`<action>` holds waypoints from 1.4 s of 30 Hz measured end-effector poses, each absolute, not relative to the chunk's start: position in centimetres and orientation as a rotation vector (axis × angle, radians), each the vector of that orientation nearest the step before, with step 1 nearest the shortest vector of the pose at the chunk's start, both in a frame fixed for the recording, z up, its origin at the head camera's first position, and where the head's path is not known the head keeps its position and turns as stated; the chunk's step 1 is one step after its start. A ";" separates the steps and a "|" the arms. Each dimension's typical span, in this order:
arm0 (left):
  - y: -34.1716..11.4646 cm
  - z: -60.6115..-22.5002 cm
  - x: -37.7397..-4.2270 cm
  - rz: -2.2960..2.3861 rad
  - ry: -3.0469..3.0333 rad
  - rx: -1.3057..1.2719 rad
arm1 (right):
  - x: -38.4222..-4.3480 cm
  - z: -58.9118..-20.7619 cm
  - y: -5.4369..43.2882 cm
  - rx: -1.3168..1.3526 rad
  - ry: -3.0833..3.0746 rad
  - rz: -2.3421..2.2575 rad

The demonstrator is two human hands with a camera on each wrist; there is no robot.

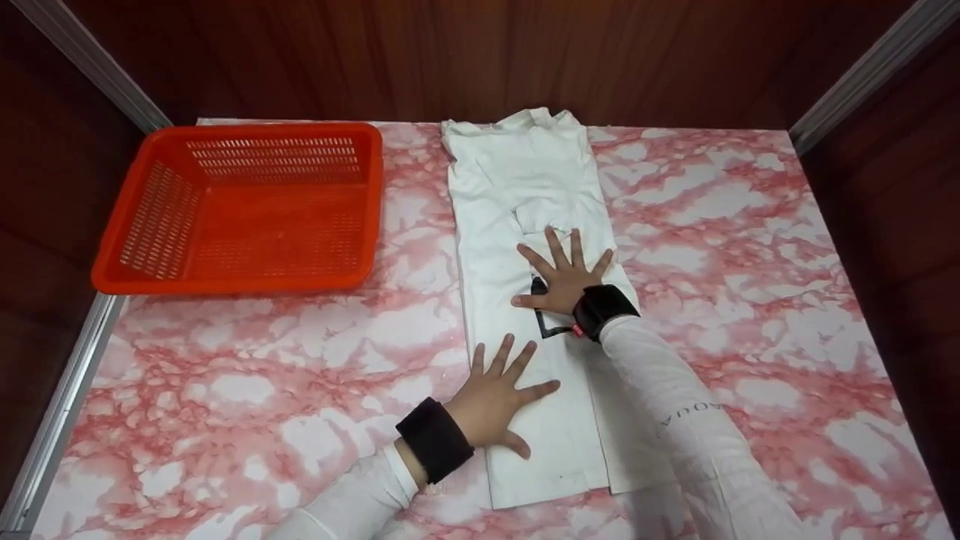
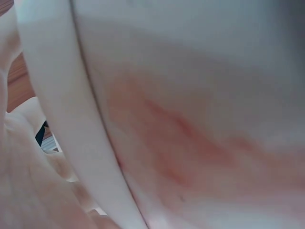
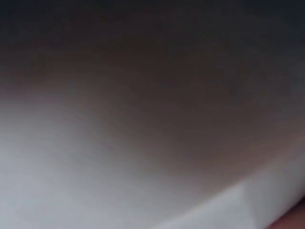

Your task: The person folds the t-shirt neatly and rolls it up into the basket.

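Note:
A white shirt (image 1: 517, 180) lies folded into a long strip on the table, its wrinkled collar end at the far side. My left hand (image 1: 491, 405) rests with spread fingers on the near part, by the strip's left edge. Higher up, my right hand (image 1: 566, 285) lies on the cloth with its fingers fanned out, partly covering a black printed mark (image 1: 551, 330). In the left wrist view, my left hand (image 2: 24, 167) shows beside a fold of white cloth (image 2: 52, 71). The right wrist view is mostly dark blur, with pale cloth (image 3: 57, 181) low down.
An orange-red plastic basket (image 1: 236, 283) with slotted walls stands at the back left, nothing inside it. The table (image 1: 300, 360) has a pink and white marbled top. Dark wood panels (image 1: 480, 60) rise behind it and along both sides.

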State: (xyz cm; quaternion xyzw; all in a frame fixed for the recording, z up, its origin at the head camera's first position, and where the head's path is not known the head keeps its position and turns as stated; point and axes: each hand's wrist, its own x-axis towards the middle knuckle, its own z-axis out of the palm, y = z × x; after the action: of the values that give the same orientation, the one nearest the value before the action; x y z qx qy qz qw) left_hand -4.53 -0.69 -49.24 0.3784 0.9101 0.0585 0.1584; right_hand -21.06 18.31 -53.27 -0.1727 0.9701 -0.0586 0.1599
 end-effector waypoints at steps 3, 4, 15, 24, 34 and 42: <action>-1.2 -49.2 -4.8 0.160 2.600 1.106 | -21.1 -53.4 18.0 -0.462 2.780 -0.153; -1.4 -49.1 -4.8 0.158 2.600 1.116 | -21.2 -53.5 18.0 -0.457 2.783 -0.148; -3.5 -49.0 -6.0 0.155 2.557 1.203 | -20.9 -52.8 16.8 -0.351 2.766 -0.173; -4.5 -49.2 -6.5 0.171 2.527 1.212 | -20.8 -53.0 15.9 -0.280 2.769 -0.176; -5.8 -49.0 -7.0 0.184 2.515 1.213 | -20.8 -53.0 14.5 -0.201 2.750 -0.185; -6.5 -48.9 -7.4 0.172 2.501 1.211 | -20.6 -52.9 13.3 -0.148 2.759 -0.156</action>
State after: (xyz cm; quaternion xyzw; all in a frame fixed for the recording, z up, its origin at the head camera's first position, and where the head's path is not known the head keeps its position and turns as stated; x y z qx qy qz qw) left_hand -7.44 -6.47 -48.94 0.4281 0.8840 0.0608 0.1776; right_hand -20.63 13.27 -52.92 -0.0524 0.9796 -0.0554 0.1860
